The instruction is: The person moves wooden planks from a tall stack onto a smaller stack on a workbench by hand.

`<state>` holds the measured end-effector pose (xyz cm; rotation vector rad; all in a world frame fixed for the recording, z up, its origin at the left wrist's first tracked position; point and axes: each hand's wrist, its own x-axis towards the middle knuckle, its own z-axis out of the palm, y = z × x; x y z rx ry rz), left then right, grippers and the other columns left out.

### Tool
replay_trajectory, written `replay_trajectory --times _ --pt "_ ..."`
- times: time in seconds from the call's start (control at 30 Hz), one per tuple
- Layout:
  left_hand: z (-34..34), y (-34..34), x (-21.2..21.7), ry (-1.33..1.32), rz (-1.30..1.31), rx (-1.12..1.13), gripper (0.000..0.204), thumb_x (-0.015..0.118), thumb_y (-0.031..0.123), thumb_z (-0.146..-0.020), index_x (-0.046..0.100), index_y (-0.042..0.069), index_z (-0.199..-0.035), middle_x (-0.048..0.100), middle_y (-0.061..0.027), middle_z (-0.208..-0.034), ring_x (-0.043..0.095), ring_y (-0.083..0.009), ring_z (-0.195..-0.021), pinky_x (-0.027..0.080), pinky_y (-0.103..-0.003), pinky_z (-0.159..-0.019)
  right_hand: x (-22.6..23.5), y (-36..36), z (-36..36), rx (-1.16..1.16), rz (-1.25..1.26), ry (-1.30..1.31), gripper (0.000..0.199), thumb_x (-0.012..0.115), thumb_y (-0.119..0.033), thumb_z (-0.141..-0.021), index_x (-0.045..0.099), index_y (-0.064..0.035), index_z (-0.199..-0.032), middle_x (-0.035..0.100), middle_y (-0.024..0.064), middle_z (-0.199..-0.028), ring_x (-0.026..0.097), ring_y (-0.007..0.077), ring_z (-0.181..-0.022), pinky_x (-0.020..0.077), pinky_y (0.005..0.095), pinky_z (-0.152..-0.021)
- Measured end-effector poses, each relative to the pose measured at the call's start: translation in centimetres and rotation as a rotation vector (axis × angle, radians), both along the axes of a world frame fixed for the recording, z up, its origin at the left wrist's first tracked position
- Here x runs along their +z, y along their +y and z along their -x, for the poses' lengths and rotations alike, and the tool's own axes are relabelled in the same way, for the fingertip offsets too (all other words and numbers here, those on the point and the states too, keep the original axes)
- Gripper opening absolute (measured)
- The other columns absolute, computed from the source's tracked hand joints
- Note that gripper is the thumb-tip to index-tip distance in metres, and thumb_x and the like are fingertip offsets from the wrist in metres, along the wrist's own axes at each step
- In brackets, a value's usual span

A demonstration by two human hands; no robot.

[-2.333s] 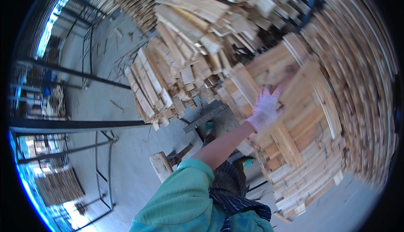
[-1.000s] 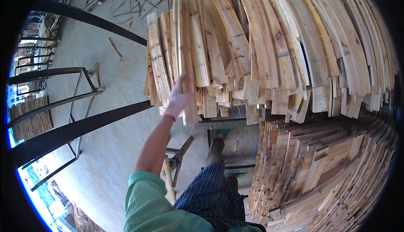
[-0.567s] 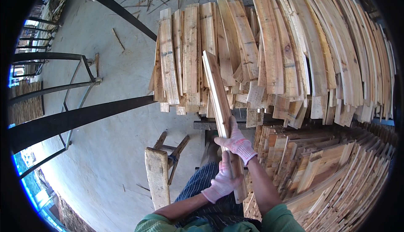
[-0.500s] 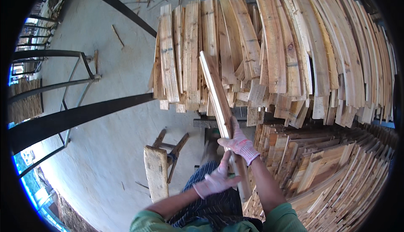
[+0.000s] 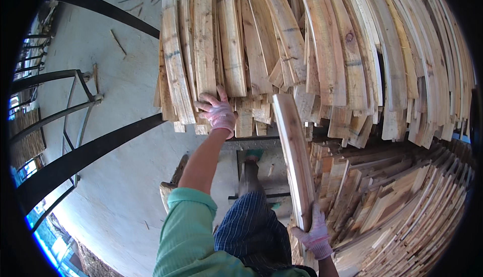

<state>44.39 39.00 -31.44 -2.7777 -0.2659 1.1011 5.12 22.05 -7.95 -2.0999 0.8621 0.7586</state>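
My right hand (image 5: 315, 234), in a pale pinkish work glove, is closed around the lower part of a long wooden board (image 5: 294, 151). The board tilts upward away from me, with a pale side edge showing; whether it is a single piece or several pressed together I cannot tell. Ahead and to the left, my left hand (image 5: 219, 113), gloved the same way, rests with fingers apart on the near end of a knotty board (image 5: 205, 40) in the pile. The underside of that board's end is hidden.
A wide pile of boards (image 5: 322, 40) stretches across the far side. More stacked boards (image 5: 402, 211) lie at lower right. Dark metal bars (image 5: 90, 159) cross the left side. Part of a wooden stool (image 5: 166, 191) shows beside my left arm.
My left hand has left the held board and reached forward to the pile. The right hand has drawn back to the lower right with the board, and the view has shifted nearer the pile.
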Motion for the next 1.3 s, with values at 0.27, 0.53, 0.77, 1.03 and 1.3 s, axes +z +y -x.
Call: replay_trajectory --times 0.27,0.53,0.77,1.03,1.3 --pt "1.2 3.7 4.4 -0.215 0.454 0.182 0.119 0.079 0.014 -0.076 -0.002 0.024 -0.163 0.003 -0.0302 -0.165 0.013 -0.0495 -0.152 0.035 -0.045 -0.118 1.5 0.1 -2.7 -0.084 -0.160 -0.108 0.119 0.089 -0.044 -0.067 0.024 0.0008 -0.157 0.045 0.0300 -0.138 0.051 0.0443 -0.127 0.0461 0.0461 -0.106" --pt "9.2 5.4 21.8 0.099 1.325 0.895 0.118 0.076 0.000 -0.077 -0.004 0.019 -0.162 0.031 -0.0246 -0.153 0.058 -0.0381 -0.123 0.059 -0.044 -0.094 -5.1 0.3 -21.0 -0.300 -0.752 -0.339 0.125 0.086 -0.049 -0.074 0.009 -0.0010 -0.161 0.035 0.0271 -0.156 0.038 0.0366 -0.143 0.0309 0.0416 -0.120" --pt "20.7 10.0 22.4 0.061 1.512 1.129 0.090 0.081 0.026 -0.084 0.025 0.005 -0.152 0.050 -0.0172 -0.138 0.047 -0.0328 -0.133 0.043 -0.045 -0.112 -5.7 6.1 -19.6 -0.322 -1.022 -0.253 0.105 0.075 -0.044 -0.090 0.007 -0.0130 -0.163 0.029 0.0237 -0.159 0.037 0.0285 -0.144 0.0385 0.0367 -0.115" --pt "20.2 4.0 19.5 0.360 1.565 1.427 0.058 0.066 0.037 -0.094 0.049 0.002 -0.137 0.064 -0.0177 -0.121 0.066 -0.0312 -0.110 0.056 -0.043 -0.098 -2.2 4.1 -17.6 0.043 -0.439 -0.083 0.102 0.074 -0.046 -0.075 0.026 -0.0129 -0.159 0.051 0.0318 -0.138 0.055 0.0469 -0.124 0.0453 0.0471 -0.105" --pt "30.9 -1.4 28.5 0.326 1.459 0.720 0.098 0.076 0.027 -0.075 0.023 0.013 -0.157 0.052 -0.0144 -0.130 0.060 -0.0275 -0.105 0.055 -0.040 -0.093 9.2 1.1 2.7 -0.372 -0.316 -0.478 0.109 0.077 -0.044 -0.074 0.018 -0.0171 -0.162 0.048 0.0305 -0.136 0.056 0.0481 -0.118 0.0460 0.0472 -0.105"
